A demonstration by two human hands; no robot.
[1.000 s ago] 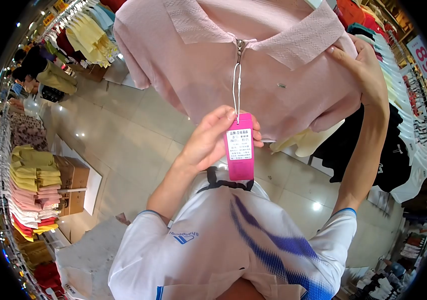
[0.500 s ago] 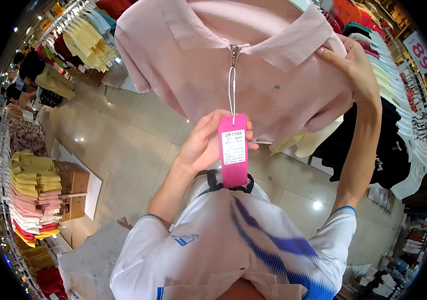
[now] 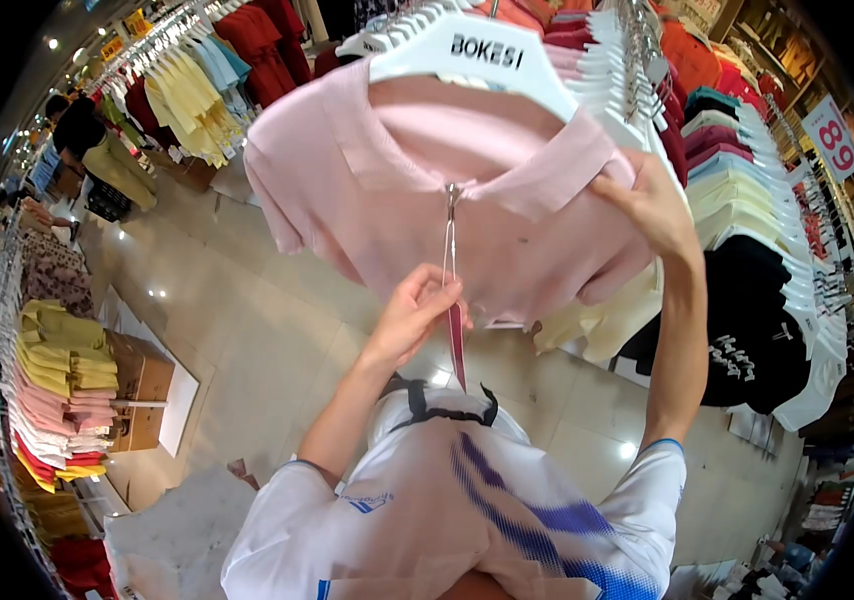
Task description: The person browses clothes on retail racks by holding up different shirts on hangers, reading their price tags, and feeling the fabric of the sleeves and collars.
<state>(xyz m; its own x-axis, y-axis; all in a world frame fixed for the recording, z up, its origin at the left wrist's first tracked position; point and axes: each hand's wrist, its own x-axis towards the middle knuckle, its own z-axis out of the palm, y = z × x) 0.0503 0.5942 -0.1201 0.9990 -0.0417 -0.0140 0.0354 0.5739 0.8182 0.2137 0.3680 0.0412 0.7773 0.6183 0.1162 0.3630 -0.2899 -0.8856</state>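
A pink polo shirt point(image 3: 407, 215) with a zip neck hangs in front of me on a white hanger point(image 3: 487, 55) lettered BOKESI. My right hand point(image 3: 652, 205) grips the shirt at its right shoulder, thumb on the cloth beside the collar. Below the zip, my left hand point(image 3: 415, 318) pinches a magenta price tag point(image 3: 457, 345), which is turned nearly edge-on so its printed label does not show. A white string point(image 3: 449, 245) runs from the tag up to the zip pull point(image 3: 453, 195).
Hangers with black T-shirts point(image 3: 722, 320) and other tops line the rack at right. Folded yellow shirts point(image 3: 67, 345) hang at left by cardboard boxes point(image 3: 142, 390). A person point(image 3: 97, 140) stands at the far left. An 89 sign point(image 3: 832, 138) is at upper right.
The shirt has moved lower and away, bringing its hanger into view. The tag has turned from label-facing to edge-on in my left hand. My right hand has shifted left and down with the shirt.
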